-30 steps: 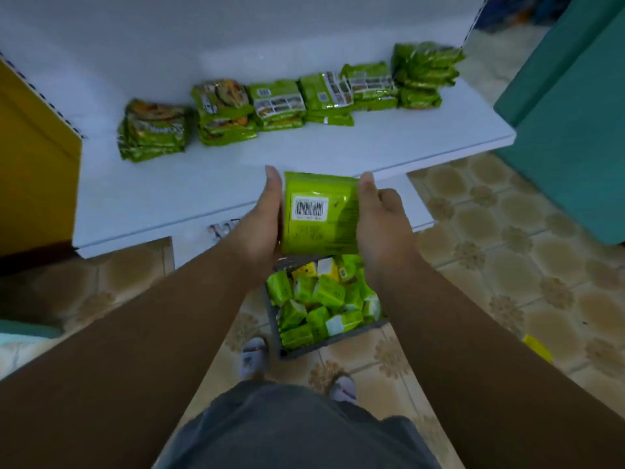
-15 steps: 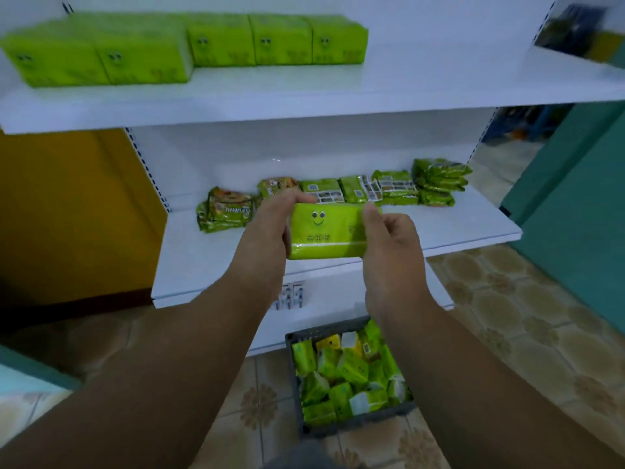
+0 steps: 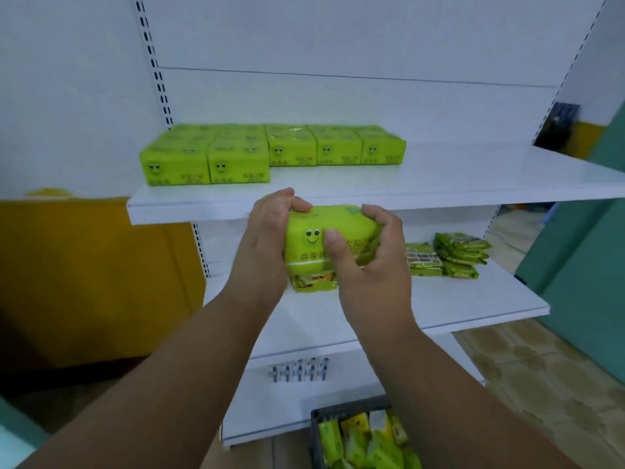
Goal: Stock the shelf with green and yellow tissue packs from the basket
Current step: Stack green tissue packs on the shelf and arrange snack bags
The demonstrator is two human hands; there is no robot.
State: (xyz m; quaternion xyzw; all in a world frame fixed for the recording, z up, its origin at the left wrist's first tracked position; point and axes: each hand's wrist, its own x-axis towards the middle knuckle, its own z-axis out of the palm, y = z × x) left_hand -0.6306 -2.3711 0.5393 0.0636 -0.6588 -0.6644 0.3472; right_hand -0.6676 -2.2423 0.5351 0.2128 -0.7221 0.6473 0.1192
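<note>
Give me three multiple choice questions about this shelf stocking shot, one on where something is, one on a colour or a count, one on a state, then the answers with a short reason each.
1. Where is the basket?
A. On the floor below the shelves
B. On the upper shelf
C. In the left hand

2. What colour is the tissue pack being held?
A. Blue
B. Bright green with a smiley face
C. White

3. How is that pack held?
A. Resting alone on the lower shelf
B. Pinched by one hand only
C. Gripped by both hands in front of the upper shelf

Answers: 1 A, its dark rim shows at the bottom of the view, under the shelving. 2 B, green wrap with a printed face. 3 C, the left hand and right hand each curl round an end of it, at the shelf's front edge.
</note>
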